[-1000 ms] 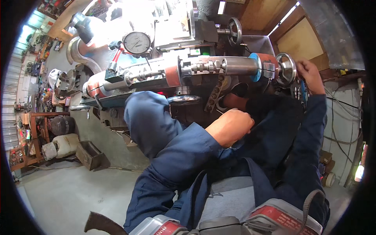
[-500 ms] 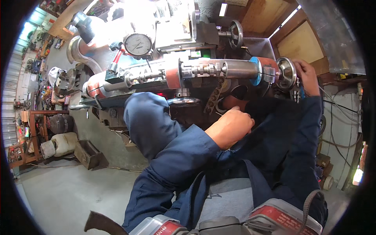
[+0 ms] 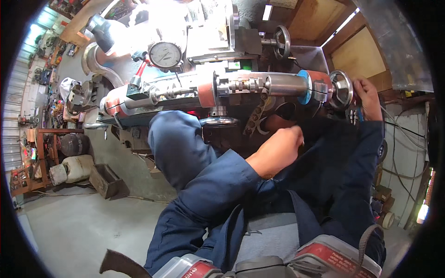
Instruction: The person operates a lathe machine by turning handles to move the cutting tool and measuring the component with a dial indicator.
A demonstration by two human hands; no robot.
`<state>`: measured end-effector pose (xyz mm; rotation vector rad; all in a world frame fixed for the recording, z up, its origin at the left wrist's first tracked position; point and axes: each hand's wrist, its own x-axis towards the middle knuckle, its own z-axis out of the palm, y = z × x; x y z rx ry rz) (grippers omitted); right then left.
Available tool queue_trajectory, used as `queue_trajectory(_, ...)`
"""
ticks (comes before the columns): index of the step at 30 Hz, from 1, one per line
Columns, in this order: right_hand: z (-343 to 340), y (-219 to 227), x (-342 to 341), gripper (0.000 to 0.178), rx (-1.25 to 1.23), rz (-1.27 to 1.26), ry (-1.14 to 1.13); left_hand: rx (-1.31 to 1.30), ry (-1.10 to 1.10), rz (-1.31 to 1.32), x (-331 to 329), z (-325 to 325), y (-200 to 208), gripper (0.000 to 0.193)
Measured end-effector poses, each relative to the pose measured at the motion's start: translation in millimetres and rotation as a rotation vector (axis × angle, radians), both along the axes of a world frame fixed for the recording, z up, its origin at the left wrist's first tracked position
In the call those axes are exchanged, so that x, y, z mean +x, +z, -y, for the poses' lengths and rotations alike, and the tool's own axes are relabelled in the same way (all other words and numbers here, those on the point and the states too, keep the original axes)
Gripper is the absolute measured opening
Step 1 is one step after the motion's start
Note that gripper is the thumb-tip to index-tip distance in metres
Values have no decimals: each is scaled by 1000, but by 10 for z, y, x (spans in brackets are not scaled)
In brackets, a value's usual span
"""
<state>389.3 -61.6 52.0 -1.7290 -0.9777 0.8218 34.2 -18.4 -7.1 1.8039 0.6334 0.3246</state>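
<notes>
My left hand (image 3: pixel 279 149) is closed in a loose fist over my lap, fingers turned away. Whatever it holds, if anything, is hidden. My right hand (image 3: pixel 369 98) is curled at the outer side of a bright metal handwheel (image 3: pixel 342 89) on the right end of a machine. The exact grip is partly hidden. Left of the wheel come a blue-edged orange collar (image 3: pixel 319 85) and a steel cylinder (image 3: pixel 286 85). A lobed metal shaft (image 3: pixel 244 84) runs horizontally, passing an orange ring support (image 3: pixel 206 94). Above it stands a round dial gauge (image 3: pixel 165 55) with a white face.
A second handwheel (image 3: pixel 219 121) juts toward me below the shaft, and another (image 3: pixel 282 42) sits at the back. A strong lamp glare covers the top middle. On the floor at left lie an open box (image 3: pixel 107 180) and a pale gas cylinder (image 3: pixel 79 170). Cables hang at right.
My right hand has shifted slightly down and outward around the handwheel's side. My left hand stays closed, with its wrist turned a little. The whole view has moved slightly.
</notes>
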Motion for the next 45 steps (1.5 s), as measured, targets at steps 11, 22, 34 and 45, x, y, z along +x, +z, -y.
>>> queue_trajectory(11, 327, -358, -244, 21, -20, 705, 207, -929, 938, 701, -163, -404, 146, 28)
queue_trajectory(22, -326, -540, 167, 27, -45, 183, -33, -881, 930, 708, -132, -477, 92, 32)
queue_trajectory(34, 114, 191, -135, 26, -142, 13, 202, -880, 967, 703, -106, -475, 100, 28)
queue_trajectory(45, 305, -242, -32, 16, -297, 535, 256, -892, 983, 743, -115, -480, 103, 27)
